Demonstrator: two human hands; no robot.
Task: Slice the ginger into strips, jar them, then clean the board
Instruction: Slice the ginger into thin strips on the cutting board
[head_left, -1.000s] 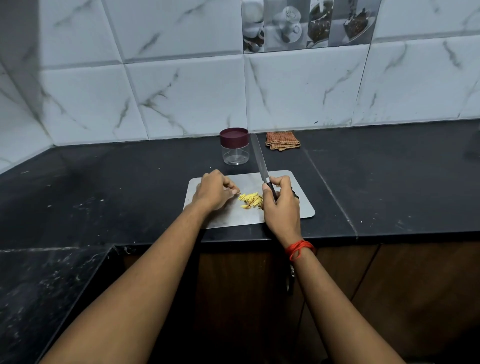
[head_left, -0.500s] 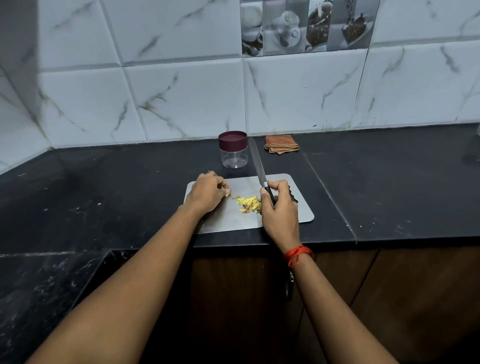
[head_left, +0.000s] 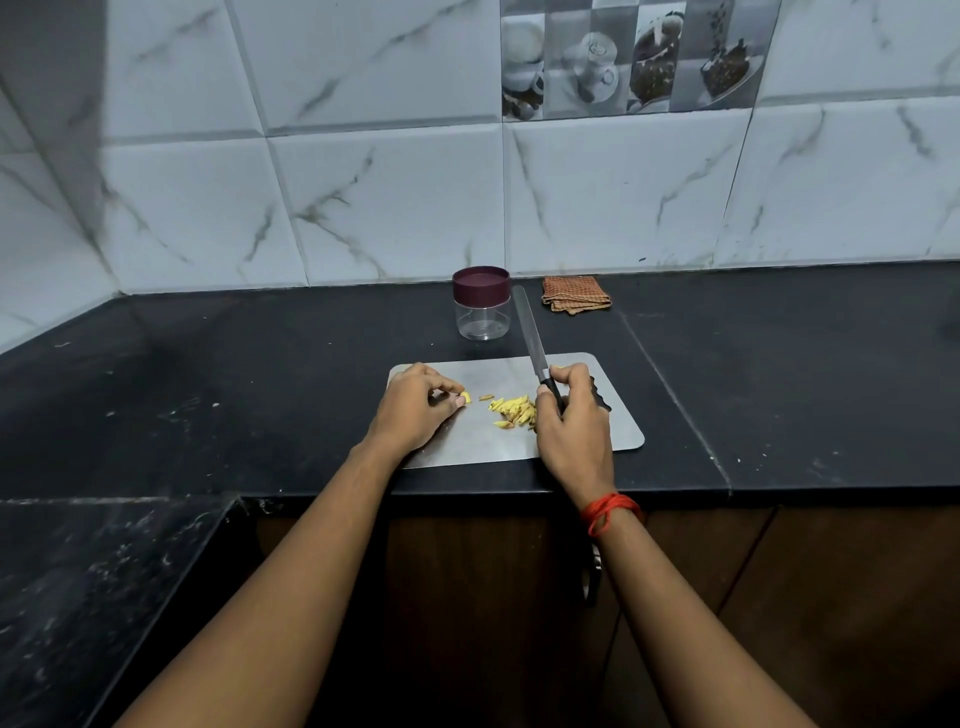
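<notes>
while the right hand (head_left: 574, 421) grips the knife (head_left: 530, 332) handle, the left hand (head_left: 410, 410) pinches a ginger piece (head_left: 466, 398) on the board (head_left: 613, 431).
left fingers curled, piece at thumb tip. ginger strips (head_left: 514, 410) piled between both hands, just beside the right thumb. blade points away from the right hand toward the lidded jar (head_left: 480, 306), on the tabletop (head_left: 260, 374) beyond both hands; folded cloth (head_left: 574, 300) beyond the right hand.
</notes>
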